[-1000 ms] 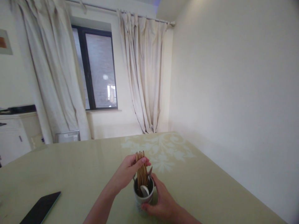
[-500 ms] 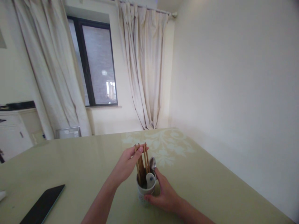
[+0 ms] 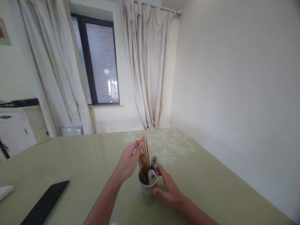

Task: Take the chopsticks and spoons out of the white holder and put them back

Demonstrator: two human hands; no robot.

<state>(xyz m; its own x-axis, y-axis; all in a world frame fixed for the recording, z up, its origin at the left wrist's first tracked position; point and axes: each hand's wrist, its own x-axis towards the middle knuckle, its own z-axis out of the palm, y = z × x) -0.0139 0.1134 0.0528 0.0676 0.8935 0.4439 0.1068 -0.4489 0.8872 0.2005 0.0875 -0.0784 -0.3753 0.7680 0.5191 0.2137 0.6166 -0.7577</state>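
Observation:
A pale patterned cup (image 3: 146, 194) stands upright on the table, holding several brown chopsticks (image 3: 147, 156), a metal spoon (image 3: 154, 162) and a white ceramic spoon (image 3: 152, 177) with a small blue mark. My left hand (image 3: 128, 161) is at the chopsticks' upper ends, thumb and fingers closed around some of them; their lower ends are still in the cup. Curved about the cup's right side is my right hand (image 3: 169, 189), thumb at the front edge and fingers behind, partly hidden.
A dark flat tablet-like device (image 3: 45, 203) lies on the pale green table (image 3: 89, 162) at left, with a white object (image 3: 6, 191) beyond its left side. The white wall (image 3: 234, 93) borders the table's right edge. Curtains (image 3: 150, 62) and a window are behind.
My right thumb has slid from the cup's front toward its right edge. The chopsticks have spread a little under my left hand, and the view has shifted slightly.

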